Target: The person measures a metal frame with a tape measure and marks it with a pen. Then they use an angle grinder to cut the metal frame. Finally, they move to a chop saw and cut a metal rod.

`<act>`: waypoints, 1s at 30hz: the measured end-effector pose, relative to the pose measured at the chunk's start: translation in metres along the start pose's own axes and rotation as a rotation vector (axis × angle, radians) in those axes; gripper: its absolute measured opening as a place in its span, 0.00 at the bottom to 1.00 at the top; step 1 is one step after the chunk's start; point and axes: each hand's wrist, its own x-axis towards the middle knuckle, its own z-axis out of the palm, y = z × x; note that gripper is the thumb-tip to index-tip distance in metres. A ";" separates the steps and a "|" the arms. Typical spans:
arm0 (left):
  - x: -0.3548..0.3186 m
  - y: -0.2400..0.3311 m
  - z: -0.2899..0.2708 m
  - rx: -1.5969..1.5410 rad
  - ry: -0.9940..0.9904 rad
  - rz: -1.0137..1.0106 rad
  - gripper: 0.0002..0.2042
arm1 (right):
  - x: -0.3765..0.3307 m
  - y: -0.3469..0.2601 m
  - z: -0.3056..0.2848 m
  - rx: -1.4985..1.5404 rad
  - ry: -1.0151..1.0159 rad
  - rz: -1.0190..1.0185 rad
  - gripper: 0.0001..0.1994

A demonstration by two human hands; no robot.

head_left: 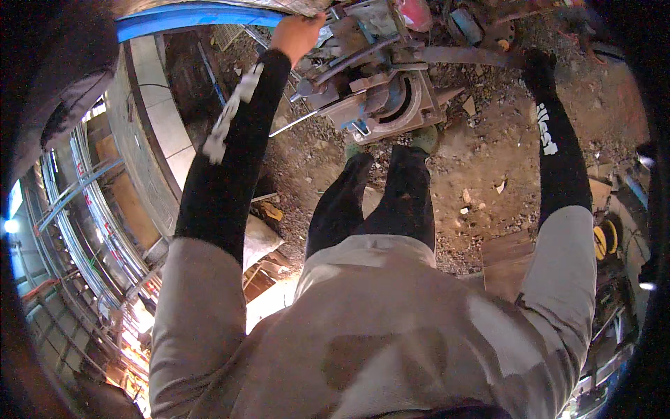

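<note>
The person is standing over a rusty metal machine [380, 98] sitting on the dirt ground [488, 153], just ahead of the two dark-trousered legs. The left hand [299, 31] is reaching to the machine's upper left side with its fingers curled together around a part there; exactly what it is clamping is too small to tell. The right hand [536, 64], in a dark glove, is closing on the outer end of a long flat steel lever [460, 54] that is running out from the machine's right side.

Judging by its thick, rusted steel plate, the machine is looking heavy, rigid and rough rather than slippery, and hardly fragile. The lever seems stiff, and its far end, where the right hand is sitting, appears the best place to take hold for leverage.

Counted: one machine, one lever, two hands, one thin metal rod [296, 124] sticking out at the machine's lower left, one blue pipe [188, 17] beyond it on the left.
</note>
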 end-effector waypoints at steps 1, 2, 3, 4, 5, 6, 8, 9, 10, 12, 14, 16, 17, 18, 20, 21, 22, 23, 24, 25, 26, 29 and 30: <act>0.018 -0.011 0.013 -0.114 -0.068 -0.099 0.18 | 0.000 0.001 0.007 0.036 0.053 -0.004 0.21; 0.035 -0.019 0.026 -0.220 -0.126 -0.205 0.23 | -0.001 0.001 0.013 0.073 0.106 -0.009 0.24; 0.063 -0.021 0.035 -0.233 -0.177 -0.378 0.32 | 0.000 0.003 0.019 0.263 0.231 0.021 0.25; 0.079 -0.024 0.045 -0.046 -0.266 -0.379 0.33 | -0.001 0.002 0.024 0.329 0.212 0.052 0.25; 0.093 -0.024 0.053 0.140 -0.357 -0.368 0.34 | -0.002 0.003 0.029 0.394 0.195 0.084 0.26; 0.108 -0.021 0.059 0.518 -0.475 -0.169 0.28 | -0.002 0.003 0.032 0.333 0.036 0.112 0.27; 0.119 -0.017 0.063 1.241 -0.581 0.189 0.24 | -0.004 0.005 0.036 0.366 -0.079 0.123 0.27; 0.119 -0.018 0.059 1.180 -0.515 0.198 0.17 | -0.006 0.007 0.037 0.460 -0.037 0.108 0.28; 0.121 -0.016 0.056 0.604 -0.466 -0.198 0.09 | -0.006 0.008 0.037 0.470 0.002 0.088 0.28; 0.113 -0.022 0.042 -0.489 -0.349 -0.491 0.18 | -0.007 0.010 0.036 0.406 0.078 0.038 0.28; 0.108 -0.024 0.036 -0.593 -0.397 -0.476 0.15 | -0.007 0.012 0.035 0.345 0.079 0.019 0.28; 0.104 -0.026 0.031 -0.773 -0.431 -0.499 0.12 | -0.006 0.012 0.033 0.453 0.034 0.031 0.27; 0.101 -0.027 0.030 -0.850 -0.435 -0.526 0.10 | -0.006 0.012 0.032 0.394 0.036 0.044 0.26; 0.099 -0.027 0.029 -0.928 -0.439 -0.554 0.09 | -0.006 0.013 0.031 0.426 0.063 0.040 0.25; 0.093 -0.022 0.028 -0.963 -0.374 -0.532 0.08 | -0.006 0.014 0.027 0.447 0.094 0.047 0.22; 0.090 -0.019 0.027 -0.979 -0.343 -0.520 0.08 | -0.004 0.013 0.024 0.437 0.097 0.059 0.21; 0.088 -0.014 0.026 -0.896 -0.330 -0.542 0.07 | -0.004 0.013 0.021 0.425 0.078 0.074 0.20; 0.087 -0.008 0.026 -0.813 -0.318 -0.562 0.06 | -0.002 0.013 0.017 0.413 0.058 0.089 0.19; 0.086 -0.002 0.027 -0.731 -0.305 -0.580 0.08 | -0.002 0.011 0.013 0.400 0.018 0.105 0.18; 0.085 0.003 0.027 -0.648 -0.290 -0.600 0.10 | 0.000 0.010 0.009 0.448 -0.020 0.127 0.18; 0.085 0.005 0.026 -0.565 -0.276 -0.620 0.12 | 0.001 0.009 0.004 0.396 -0.046 0.123 0.18; 0.084 -0.004 0.022 -0.610 -0.312 -0.577 0.22 | 0.003 0.008 -0.008 0.400 -0.033 0.117 0.18; 0.084 -0.010 0.020 -0.688 -0.331 -0.585 0.23 | 0.002 0.009 -0.011 0.387 0.032 0.103 0.19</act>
